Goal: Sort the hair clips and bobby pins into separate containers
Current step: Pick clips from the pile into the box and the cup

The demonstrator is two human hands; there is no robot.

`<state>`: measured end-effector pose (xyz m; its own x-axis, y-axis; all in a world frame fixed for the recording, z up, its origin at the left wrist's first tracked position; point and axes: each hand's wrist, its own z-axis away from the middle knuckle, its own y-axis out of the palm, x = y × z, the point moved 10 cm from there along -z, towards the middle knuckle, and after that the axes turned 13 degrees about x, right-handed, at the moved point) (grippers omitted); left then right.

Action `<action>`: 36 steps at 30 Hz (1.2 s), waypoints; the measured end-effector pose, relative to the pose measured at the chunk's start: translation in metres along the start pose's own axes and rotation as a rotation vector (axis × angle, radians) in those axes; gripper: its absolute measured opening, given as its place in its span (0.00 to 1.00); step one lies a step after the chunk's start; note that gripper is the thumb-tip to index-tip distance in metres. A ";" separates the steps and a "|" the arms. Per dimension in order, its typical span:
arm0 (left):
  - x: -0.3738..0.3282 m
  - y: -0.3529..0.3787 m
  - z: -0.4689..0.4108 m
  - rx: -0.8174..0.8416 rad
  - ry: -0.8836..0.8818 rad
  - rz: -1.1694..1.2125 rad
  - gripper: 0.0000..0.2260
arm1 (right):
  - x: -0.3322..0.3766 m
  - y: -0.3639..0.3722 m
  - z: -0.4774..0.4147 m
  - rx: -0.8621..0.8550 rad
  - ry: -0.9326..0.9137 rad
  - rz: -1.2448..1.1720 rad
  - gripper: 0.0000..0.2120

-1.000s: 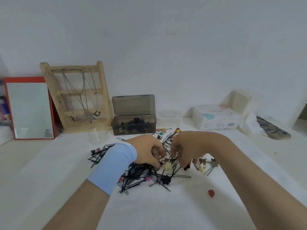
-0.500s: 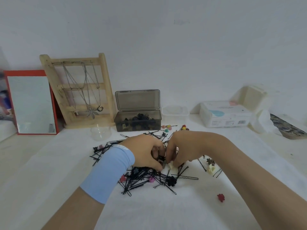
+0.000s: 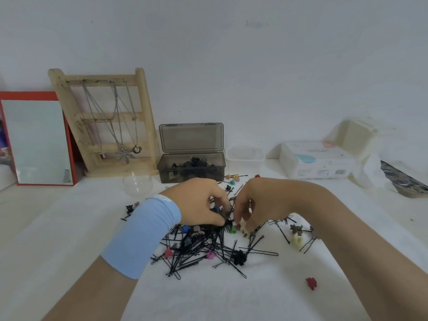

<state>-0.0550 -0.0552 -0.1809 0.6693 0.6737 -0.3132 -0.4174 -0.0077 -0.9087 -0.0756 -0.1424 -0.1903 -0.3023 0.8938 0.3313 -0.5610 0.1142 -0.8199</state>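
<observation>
Now both hands are down in the middle of a white table point(image 3: 69, 228), close together over a messy pile of black bobby pins point(image 3: 203, 249). The left hand point(image 3: 199, 202) has a blue band point(image 3: 143, 235) on its wrist. Its fingers are curled, and the tips press together on something dark at the top of the pile. I cannot tell what that dark thing is.

The right hand point(image 3: 261, 200) is just beside it, with its fingers curled down too. Its tips pinch a cream hair clip point(image 3: 243, 227), which sits on the edge of the pile next to a green clip point(image 3: 233, 229).

More small hair clips point(image 3: 297, 235) lie mixed in with the pins and around them. A black clip point(image 3: 239, 257) and a pink clip point(image 3: 210, 255) rest on the near side of the pile. A red clip point(image 3: 311, 283) lies alone, nearer the person and to the right.

Behind the hands stands a dark box point(image 3: 191, 172) with its lid up and dark clips inside. A small white tub point(image 3: 245, 155) is right beside it, and a clear bowl point(image 3: 137, 185) is on its left. Farther back, a wooden stand point(image 3: 143, 107) with necklaces and a red mirror point(image 3: 34, 140) lean on the wall. A white pack point(image 3: 317, 162) sits on the right.
</observation>
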 end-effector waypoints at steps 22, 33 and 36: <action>0.010 0.004 0.001 0.027 -0.132 0.093 0.13 | -0.009 -0.008 0.007 -0.072 0.029 -0.094 0.14; 0.015 0.009 -0.005 0.023 0.079 0.648 0.05 | -0.004 -0.022 -0.001 -0.284 -0.121 -0.398 0.06; 0.018 0.011 -0.002 0.058 0.024 0.616 0.05 | -0.011 -0.023 -0.003 -0.312 -0.066 -0.344 0.06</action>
<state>-0.0461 -0.0444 -0.1970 0.3081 0.5414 -0.7823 -0.7637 -0.3495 -0.5427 -0.0572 -0.1535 -0.1770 -0.1934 0.7525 0.6296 -0.3823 0.5332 -0.7547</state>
